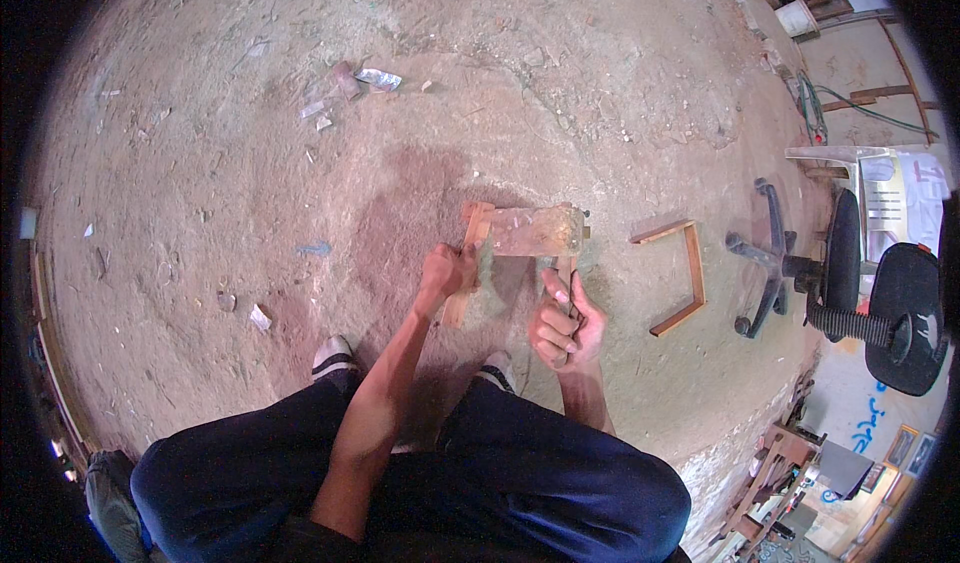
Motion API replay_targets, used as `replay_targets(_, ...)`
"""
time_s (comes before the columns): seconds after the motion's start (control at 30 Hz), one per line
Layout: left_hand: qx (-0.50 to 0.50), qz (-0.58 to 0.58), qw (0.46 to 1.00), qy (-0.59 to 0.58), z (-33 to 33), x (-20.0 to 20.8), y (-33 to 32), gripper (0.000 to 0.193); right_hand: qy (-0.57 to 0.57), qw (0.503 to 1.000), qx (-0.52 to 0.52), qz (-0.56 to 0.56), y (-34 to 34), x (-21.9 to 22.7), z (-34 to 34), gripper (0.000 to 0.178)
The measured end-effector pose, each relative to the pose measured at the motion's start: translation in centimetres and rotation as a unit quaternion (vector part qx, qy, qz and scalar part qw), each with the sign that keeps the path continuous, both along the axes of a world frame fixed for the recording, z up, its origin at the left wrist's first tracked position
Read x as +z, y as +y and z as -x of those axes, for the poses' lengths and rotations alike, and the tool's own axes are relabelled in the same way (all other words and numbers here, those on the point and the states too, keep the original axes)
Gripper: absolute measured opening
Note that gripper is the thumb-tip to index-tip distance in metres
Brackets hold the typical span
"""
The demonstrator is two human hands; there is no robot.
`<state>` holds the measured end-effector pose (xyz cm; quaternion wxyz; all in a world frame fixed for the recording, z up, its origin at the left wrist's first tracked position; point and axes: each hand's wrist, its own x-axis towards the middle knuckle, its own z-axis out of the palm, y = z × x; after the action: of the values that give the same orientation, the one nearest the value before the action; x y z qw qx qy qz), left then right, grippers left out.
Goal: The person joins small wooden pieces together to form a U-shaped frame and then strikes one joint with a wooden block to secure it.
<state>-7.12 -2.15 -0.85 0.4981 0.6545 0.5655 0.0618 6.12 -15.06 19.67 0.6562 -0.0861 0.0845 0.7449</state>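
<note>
My left hand (449, 267) is closed around a narrow reddish wooden strip (455, 309). The strip's far end lies against the left end of a worn, pale wooden block (525, 233) on the ground. On the right, my right hand (568, 329) grips a slim wooden-handled tool (573, 265), thumb along the handle. That handle points away from me toward the right end of the block, where small dark parts stick out. I cannot make out the tool's head there.
A three-sided wooden frame (697, 263) lies right of my hands. Beyond it an office chair (768, 253) lies tipped over. Scraps and a silvery wrapper (379, 80) litter the dirt floor (230, 143). At the lower right stands wooden furniture (765, 478). My feet are close below the block.
</note>
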Motion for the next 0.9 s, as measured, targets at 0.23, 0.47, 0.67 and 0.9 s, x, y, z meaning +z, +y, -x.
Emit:
replay_targets(0.23,0.022,-0.031,0.999,-0.001,0.6,1.9,0.2,0.062,-0.020,1.000,0.003,0.012,0.2,0.3,0.2,0.037)
replay_targets(0.47,0.014,0.071,0.997,-0.042,-0.6,6.7,0.3,0.059,-0.029,0.999,-0.006,0.014,-0.6,-0.1,-0.5,0.038)
replay_targets(0.67,0.052,0.080,0.992,-0.077,2.5,-3.1,0.6,0.059,-0.156,0.984,0.032,0.082,1.5,0.2,0.9,0.036)
replay_targets(0.9,-0.005,0.148,0.989,0.009,-1.1,5.4,1.2,0.065,-0.929,0.336,-0.049,0.147,3.3,-1.0,-1.5,0.031)
